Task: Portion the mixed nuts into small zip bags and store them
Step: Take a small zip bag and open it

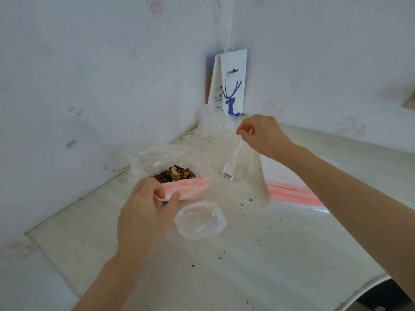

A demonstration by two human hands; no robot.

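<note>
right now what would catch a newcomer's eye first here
The dark heap of mixed nuts in the open clear bag with a pink zip strip, left of centre, where the left hand pinches the strip. Next, the white paper bag with a blue deer, upright in the wall corner. The right hand holds a small clear bag just below it.

My mixed nuts (174,173) lie heaped in a clear bag with a pink zip strip (184,187), mouth open, at the left of the table. A small clear zip bag (244,153) hangs upright farther right. A stack of flat pink-striped zip bags (294,194) lies at the right, a crumpled clear bag (199,221) nearer.
</note>
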